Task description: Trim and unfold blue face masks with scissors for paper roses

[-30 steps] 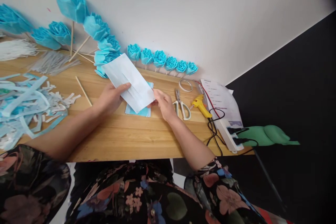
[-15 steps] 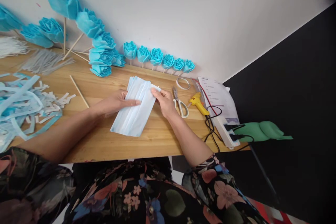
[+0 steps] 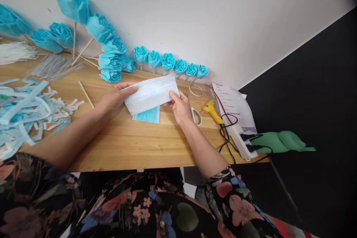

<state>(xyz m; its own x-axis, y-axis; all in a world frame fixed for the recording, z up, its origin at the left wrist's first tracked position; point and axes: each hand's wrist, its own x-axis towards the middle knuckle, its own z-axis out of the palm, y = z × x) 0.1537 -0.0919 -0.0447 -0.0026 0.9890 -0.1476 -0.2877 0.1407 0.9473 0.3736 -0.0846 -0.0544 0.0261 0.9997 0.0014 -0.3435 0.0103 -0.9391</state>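
Observation:
A pale disposable face mask (image 3: 152,95), white on the side toward me and with no ear loops showing, is held up above the table between my hands. My left hand (image 3: 119,96) pinches its left end, thumb on top and fingers behind. At the right end my right hand (image 3: 180,107) grips the edge between thumb and fingers. Below it a bright blue piece of mask material (image 3: 149,115) shows in part; whether it lies on the table or hangs behind is unclear. Partly covered by my right hand are white-handled scissors (image 3: 197,116).
Blue fabric flowers (image 3: 168,61) on sticks stand along the wall, larger ones (image 3: 74,6) at left. Cut strips (image 3: 25,108) and a wooden stick (image 3: 86,95) lie left. Right are a tape roll (image 3: 196,89), yellow glue gun (image 3: 212,111), papers (image 3: 234,100) and power strip (image 3: 241,143).
The mask has turned from a steep slant to lying nearly level across, its far end swung right. A bright blue piece now shows beneath it. My left hand has moved up slightly.

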